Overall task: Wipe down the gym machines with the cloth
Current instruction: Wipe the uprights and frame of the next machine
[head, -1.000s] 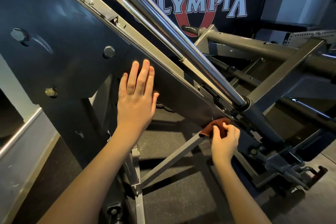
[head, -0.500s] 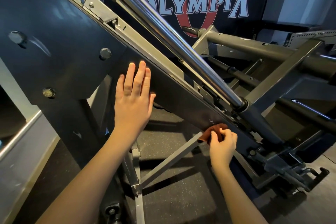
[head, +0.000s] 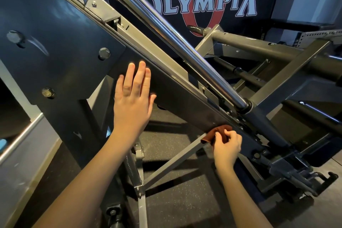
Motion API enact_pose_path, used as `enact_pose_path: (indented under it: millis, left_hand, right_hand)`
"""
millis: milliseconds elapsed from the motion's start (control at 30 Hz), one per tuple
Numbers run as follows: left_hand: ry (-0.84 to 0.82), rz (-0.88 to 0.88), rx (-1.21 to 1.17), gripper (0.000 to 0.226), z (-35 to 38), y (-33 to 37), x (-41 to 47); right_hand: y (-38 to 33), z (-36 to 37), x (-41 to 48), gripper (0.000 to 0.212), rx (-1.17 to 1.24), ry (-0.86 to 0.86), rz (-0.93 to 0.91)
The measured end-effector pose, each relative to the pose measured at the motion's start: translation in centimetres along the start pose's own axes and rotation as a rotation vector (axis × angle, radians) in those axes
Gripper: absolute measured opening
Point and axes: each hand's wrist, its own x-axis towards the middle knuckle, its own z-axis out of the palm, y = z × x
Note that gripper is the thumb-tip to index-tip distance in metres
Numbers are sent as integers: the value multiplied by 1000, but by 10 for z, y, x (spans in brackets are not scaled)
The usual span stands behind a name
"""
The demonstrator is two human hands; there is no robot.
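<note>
Right hand [head: 226, 147] is clenched round a small rust-brown cloth [head: 218, 131]. The cloth is bunched up with the thumb over it and pressed against the bottom edge of the dark sloped steel beam [head: 185, 102], near its lower end. Left hand [head: 132, 102] is released: fingers straight and together, palm flat on the same beam face further up, just below the big dark bolted plate [head: 55, 42]. It grasps nothing and looks like a brace.

The cloth touches the beam edge just above the thin grey diagonal brace [head: 175, 161], near the black collar [head: 244, 106] where the long chrome guide rod [head: 166, 29] ends.

My read: mid-wipe on the beam's lower section, most of the machine still to do.

Risks from here:
- The cloth is wadded small, so the contact patch is tiny and it will likely leave streaks or missed strips. Unfolding it would help.
- The loose corner hanging below the hand could snag on the bolts and latch hardware [head: 288, 168] further down the slope.
- The knuckles are close to the rail brackets, so there's a scrape or pinch risk if anything on the rod slides.
- The bare left palm may print on the face being cleaned.
- The rod may carry grease, and wiping it first would smear the paint afterwards.
</note>
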Motion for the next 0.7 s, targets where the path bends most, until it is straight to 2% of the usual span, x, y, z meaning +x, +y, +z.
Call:
enact_pose_path:
  millis: [100,233,300,367,467,533,700]
  left_hand:
    - [-1,-2,1,67,-1,1,0]
    - [-15,-5,7,66,0,2,0]
    - [-15,-6,13,67,-1,1,0]
    - [-12,-8,20,67,-1,0,0]
    - [-5,0,18,67,-1,0,0]
    - [0,2,7,70,-1,0,0]
    - [-7,-15,9,73,-2,3,0]
  right_hand:
    - [-20,3,-3,14,37,16,75]
    - [-48,10,-12,13,43,-81,-191]
    - [-43,10,-10,13,43,-99,-237]
    - [-25,4,-2,14,50,-64,-155]
    - [-4,-2,12,17,112,20,108]
    - [-8,-2,13,17,103,46,171]
    - [-35,8,-5,17,50,-83,-153]
